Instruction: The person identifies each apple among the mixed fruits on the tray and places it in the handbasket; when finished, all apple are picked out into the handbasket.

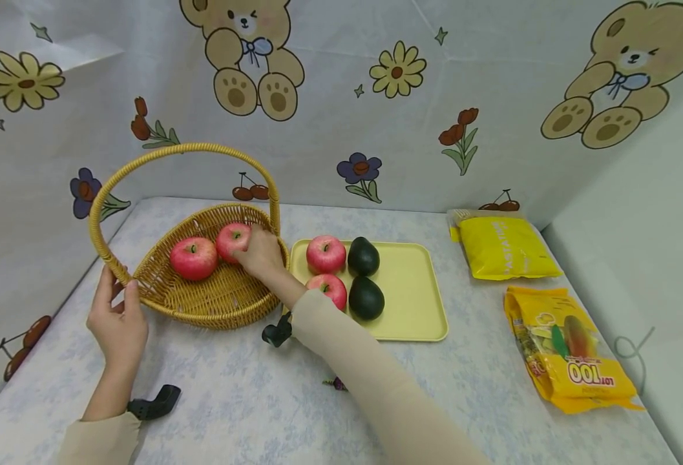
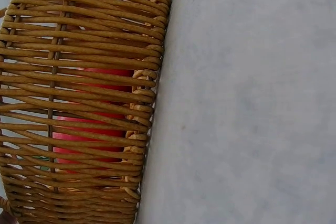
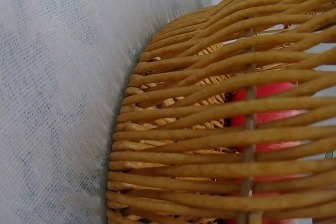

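Note:
A woven wicker basket [image 1: 219,310] with a tall arched handle stands on the left of the table. My left hand [image 1: 119,323] grips its rim at the handle's left foot, thumb and fingers around it. Inside lies one red apple [image 1: 194,258]. My right hand [image 1: 262,255] reaches over the basket's right side and holds a second red apple [image 1: 232,240] beside the first, covering part of it. Both wrist views look at the basket's side from outside; red fruit [image 2: 89,142] shows through the weave in the left one, and red [image 3: 268,111] in the right one too.
Right of the basket, a yellow tray [image 1: 413,290] carries two apples [image 1: 325,254] and two dark green avocados [image 1: 366,298]. My right forearm crosses its lower left corner. Farther right lie a yellow packet [image 1: 506,248] and an orange snack bag [image 1: 570,349]. A patterned cloth wall stands behind.

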A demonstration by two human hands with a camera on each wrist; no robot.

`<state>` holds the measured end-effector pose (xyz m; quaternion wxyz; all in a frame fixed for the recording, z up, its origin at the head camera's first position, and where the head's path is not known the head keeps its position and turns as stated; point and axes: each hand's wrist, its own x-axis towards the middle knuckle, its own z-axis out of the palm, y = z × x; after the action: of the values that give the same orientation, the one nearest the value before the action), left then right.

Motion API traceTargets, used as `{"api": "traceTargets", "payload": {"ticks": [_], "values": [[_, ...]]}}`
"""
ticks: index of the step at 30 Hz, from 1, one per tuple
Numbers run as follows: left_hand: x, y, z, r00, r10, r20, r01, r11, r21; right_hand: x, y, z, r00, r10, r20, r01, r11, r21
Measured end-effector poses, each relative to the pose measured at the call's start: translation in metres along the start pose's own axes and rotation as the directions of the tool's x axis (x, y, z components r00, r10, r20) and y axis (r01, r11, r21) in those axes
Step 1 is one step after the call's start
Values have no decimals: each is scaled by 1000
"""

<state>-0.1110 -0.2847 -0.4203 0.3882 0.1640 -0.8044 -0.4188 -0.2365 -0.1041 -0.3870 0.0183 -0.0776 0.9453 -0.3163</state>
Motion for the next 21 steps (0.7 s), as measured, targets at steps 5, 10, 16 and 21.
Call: {"api": "traceTargets", "payload": {"ticks": [5,10,16,21], "values": [[0,-1,0,1000,-3,1,3,1000,2,0,0,0,1000,16,13,-16,1000,10],[1,-2,0,1000,6,1,-6,1000,-1,2,0,0,1000,9,19,-9,1000,25],[1,-1,-1,1000,5,-1,-5,1000,-3,3,0,1,999,16,39,-18,998,52],[0,1,-1,1000,15,-2,-15,1000,-16,3,1,2,999,8,44,-10,999,44]]}}
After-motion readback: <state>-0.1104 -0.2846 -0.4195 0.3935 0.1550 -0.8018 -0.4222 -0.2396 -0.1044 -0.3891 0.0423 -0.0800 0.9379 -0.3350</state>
